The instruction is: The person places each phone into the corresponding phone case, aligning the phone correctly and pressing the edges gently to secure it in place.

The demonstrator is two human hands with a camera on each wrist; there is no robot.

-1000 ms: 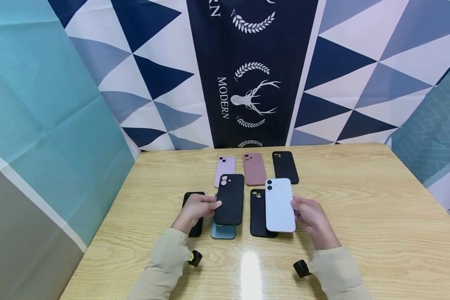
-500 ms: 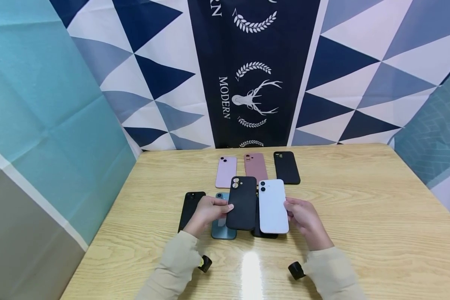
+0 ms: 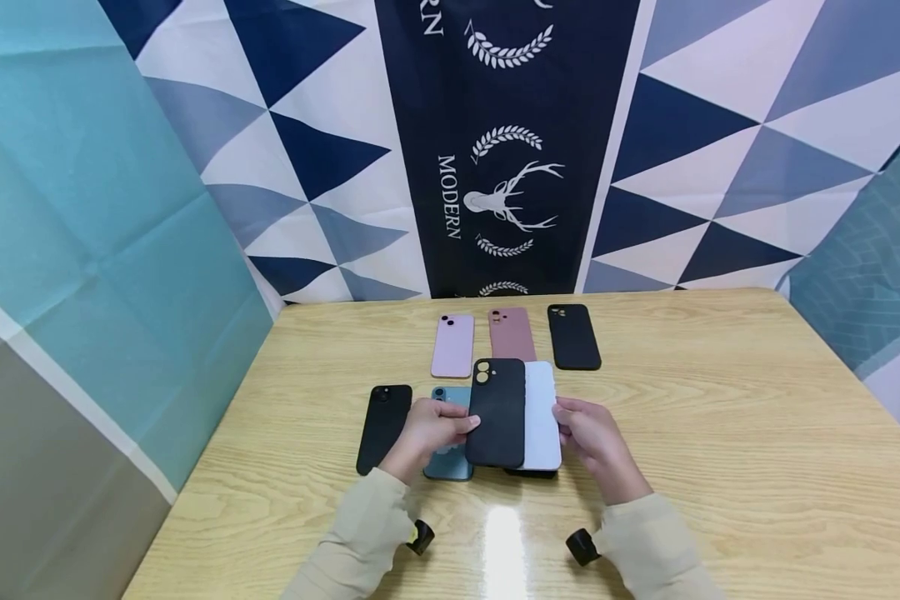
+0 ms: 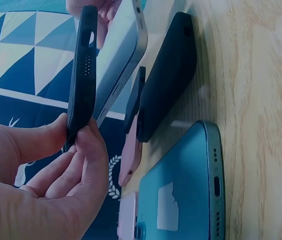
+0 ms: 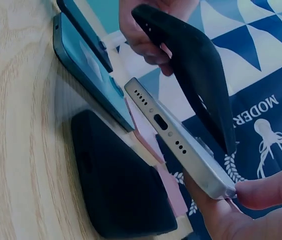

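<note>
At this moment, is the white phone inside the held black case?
No, the right wrist view shows the white phone outside the held black case, its edge uncovered.

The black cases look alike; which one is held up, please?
The black case pinched in the left hand; the others lie on the wooden table.

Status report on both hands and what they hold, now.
Left hand: pinching black case. Right hand: holding white phone. Case above phone, not fitted on. Nothing visible between them.

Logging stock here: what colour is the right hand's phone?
The phone has a white back, seen best in the head view.
</note>
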